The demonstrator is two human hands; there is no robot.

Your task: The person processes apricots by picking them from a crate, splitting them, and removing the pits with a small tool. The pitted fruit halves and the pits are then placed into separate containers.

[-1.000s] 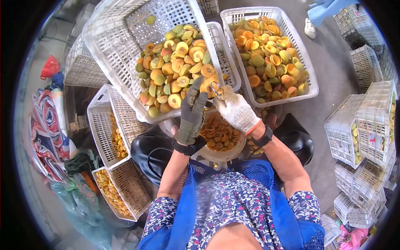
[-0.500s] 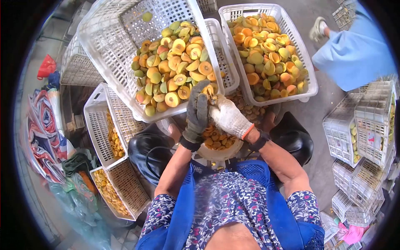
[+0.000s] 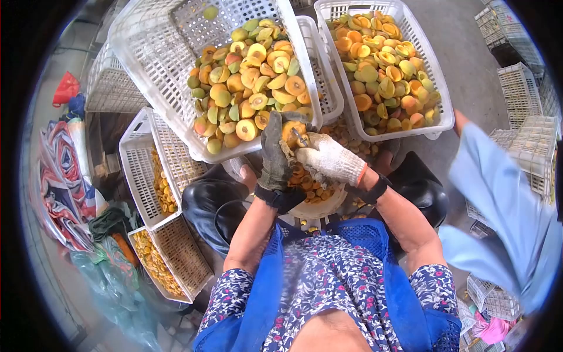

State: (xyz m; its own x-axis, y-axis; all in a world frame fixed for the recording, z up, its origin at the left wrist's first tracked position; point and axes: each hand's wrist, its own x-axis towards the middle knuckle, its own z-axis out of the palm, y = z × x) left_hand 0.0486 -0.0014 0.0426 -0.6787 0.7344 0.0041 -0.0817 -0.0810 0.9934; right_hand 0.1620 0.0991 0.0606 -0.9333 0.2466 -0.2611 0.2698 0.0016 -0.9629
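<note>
My left hand (image 3: 273, 155), in a dark grey-green glove, is closed around a yellow-orange stone-fruit half (image 3: 291, 130). In a white knitted glove with an orange cuff, my right hand (image 3: 333, 161) is closed on a small metal tool (image 3: 302, 138), whose tip meets the fruit; the rest of it is hidden in the glove. Just beyond my hands, a tilted white crate (image 3: 146, 76) holds many fruit halves with greenish to orange skins. Beneath my hands is a round pale tub (image 3: 328, 206) with orange fruit pieces inside.
A second white crate (image 3: 441, 94) of halves stands at the right. Fruit stones (image 3: 352, 141) lie between my knees. Crates (image 3: 134, 158) with orange pieces stand at my left, near plastic sheeting (image 3: 120, 293). A person in light blue clothing (image 3: 498, 199) is close on my right, by stacked crates (image 3: 519, 97).
The person in light blue has come nearer along my right side. My hands still work at the fruit, and the fruit and tool show more plainly. The view has shifted slightly.
</note>
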